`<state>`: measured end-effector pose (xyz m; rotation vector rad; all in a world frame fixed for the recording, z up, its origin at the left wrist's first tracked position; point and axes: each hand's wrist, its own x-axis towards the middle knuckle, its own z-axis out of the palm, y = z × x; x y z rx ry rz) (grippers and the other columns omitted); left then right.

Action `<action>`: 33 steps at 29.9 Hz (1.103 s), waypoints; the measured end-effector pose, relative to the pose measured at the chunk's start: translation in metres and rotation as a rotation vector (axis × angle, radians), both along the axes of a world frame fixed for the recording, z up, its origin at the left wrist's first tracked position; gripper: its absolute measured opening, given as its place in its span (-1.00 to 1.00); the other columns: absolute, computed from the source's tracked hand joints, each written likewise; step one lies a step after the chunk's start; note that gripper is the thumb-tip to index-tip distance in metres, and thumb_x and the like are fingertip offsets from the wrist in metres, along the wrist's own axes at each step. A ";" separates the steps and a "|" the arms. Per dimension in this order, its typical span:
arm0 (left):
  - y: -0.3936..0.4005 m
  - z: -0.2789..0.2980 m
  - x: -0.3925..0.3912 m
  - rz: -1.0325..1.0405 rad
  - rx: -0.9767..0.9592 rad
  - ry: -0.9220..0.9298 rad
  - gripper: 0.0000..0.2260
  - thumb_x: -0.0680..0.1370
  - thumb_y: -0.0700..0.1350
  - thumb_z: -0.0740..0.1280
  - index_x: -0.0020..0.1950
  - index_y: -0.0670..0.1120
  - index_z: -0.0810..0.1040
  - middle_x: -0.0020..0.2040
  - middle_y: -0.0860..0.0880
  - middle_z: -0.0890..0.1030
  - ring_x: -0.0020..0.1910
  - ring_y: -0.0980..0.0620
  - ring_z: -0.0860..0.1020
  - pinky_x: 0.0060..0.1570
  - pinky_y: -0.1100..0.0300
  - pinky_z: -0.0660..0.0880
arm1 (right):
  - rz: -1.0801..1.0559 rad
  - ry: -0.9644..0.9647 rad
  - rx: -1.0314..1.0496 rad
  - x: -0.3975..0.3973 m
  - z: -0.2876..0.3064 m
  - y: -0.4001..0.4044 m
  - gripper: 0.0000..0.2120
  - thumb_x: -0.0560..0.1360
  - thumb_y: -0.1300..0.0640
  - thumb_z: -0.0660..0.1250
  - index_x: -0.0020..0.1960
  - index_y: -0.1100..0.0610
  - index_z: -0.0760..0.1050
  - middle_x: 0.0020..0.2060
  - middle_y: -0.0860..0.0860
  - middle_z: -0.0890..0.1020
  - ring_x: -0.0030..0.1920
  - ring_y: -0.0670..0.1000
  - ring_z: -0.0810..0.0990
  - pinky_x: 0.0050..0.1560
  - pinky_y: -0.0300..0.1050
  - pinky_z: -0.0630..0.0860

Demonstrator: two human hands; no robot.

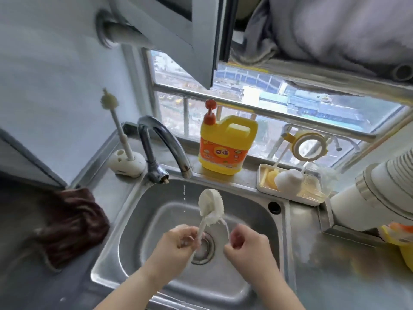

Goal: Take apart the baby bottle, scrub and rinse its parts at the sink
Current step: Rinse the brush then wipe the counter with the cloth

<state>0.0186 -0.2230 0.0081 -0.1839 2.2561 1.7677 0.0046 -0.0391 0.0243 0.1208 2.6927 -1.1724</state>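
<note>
Stainless-steel tabletop (324,253) below a barred window, with an inset sink (143,211) and a curved faucet (165,142) dripping a few drops. Over the drain (204,247), the left hand (178,241) grasps the handle of a white bottle brush (211,205), bristle head raised and tilted away. The right hand (247,242) is curled beside it, pinching a thin translucent bottle part (226,227) that touches the bristles; its exact identity cannot be told. A yellow detergent jug (225,148) stands on the sill behind the sink. To its right, a white tray (288,195) holds further bottle parts. A second brush (120,128) stands upright in a holder left of the faucet; a dark cloth (71,220) lies on the left.
</note>
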 end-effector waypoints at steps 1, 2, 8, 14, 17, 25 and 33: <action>-0.014 0.003 0.003 0.042 -0.014 0.016 -0.78 0.48 -0.22 0.40 -0.14 0.13 0.67 -0.12 -0.05 0.65 -0.11 0.08 0.62 0.01 0.24 0.53 | 0.043 0.005 -0.054 -0.002 -0.001 -0.017 -0.83 0.29 0.24 0.35 -0.40 0.10 0.39 -0.54 -0.04 0.43 -0.46 -0.15 0.39 -0.41 -0.36 0.32; -0.029 0.006 0.004 0.089 -0.028 0.024 -0.74 0.49 -0.24 0.40 -0.16 0.16 0.66 -0.12 -0.03 0.66 -0.12 0.11 0.62 -0.02 0.29 0.52 | 0.071 0.010 -0.109 -0.004 -0.002 -0.035 -0.85 0.30 0.26 0.35 -0.39 0.11 0.43 -0.53 -0.03 0.46 -0.46 -0.16 0.41 -0.40 -0.38 0.33; -0.114 0.024 -0.007 0.387 -0.056 0.055 -0.73 0.49 -0.23 0.40 -0.22 0.16 0.66 -0.23 0.04 0.69 -0.25 0.25 0.60 -0.21 0.43 0.46 | 0.078 -0.073 -0.516 -0.026 -0.005 -0.130 -0.80 0.39 0.36 0.39 -0.29 0.09 0.56 -0.39 0.09 0.67 -0.33 0.04 0.66 -0.15 0.00 0.61; -0.187 0.045 -0.053 0.429 -0.159 0.141 -0.82 0.51 -0.19 0.37 -0.12 0.12 0.61 -0.12 0.12 0.65 -0.06 0.16 0.59 0.01 0.25 0.46 | 0.022 0.035 -0.652 -0.066 0.013 -0.205 -0.83 0.43 0.30 0.39 -0.24 0.06 0.59 -0.30 0.07 0.67 -0.26 0.09 0.61 -0.12 0.05 0.55; -0.217 0.053 -0.084 0.414 -0.266 0.165 -0.87 0.54 -0.15 0.34 -0.04 0.08 0.63 -0.13 0.18 0.63 -0.07 0.19 0.58 -0.05 0.33 0.46 | -0.032 0.042 -0.683 -0.091 0.019 -0.238 -0.86 0.43 0.26 0.42 -0.24 0.04 0.60 -0.32 -0.02 0.66 -0.26 -0.07 0.60 -0.12 -0.13 0.52; -0.249 0.062 -0.160 0.359 -0.353 0.289 -0.86 0.55 -0.14 0.32 0.05 -0.01 0.64 -0.10 0.07 0.64 -0.09 0.12 0.56 -0.14 0.44 0.40 | -0.174 0.011 -0.877 -0.140 0.019 -0.287 -0.94 0.45 0.39 0.36 -0.15 0.28 0.58 -0.29 0.02 0.69 -0.19 -0.01 0.68 -0.04 -0.17 0.59; -0.257 0.048 -0.192 0.298 -0.265 0.272 -0.84 0.55 -0.20 0.32 0.08 -0.06 0.63 -0.06 0.04 0.64 -0.06 0.11 0.58 0.08 0.27 0.46 | -0.226 -0.002 -0.878 -0.154 0.005 -0.301 -0.92 0.47 0.40 0.33 -0.16 0.30 0.57 -0.32 0.01 0.70 -0.20 -0.04 0.69 -0.09 -0.26 0.58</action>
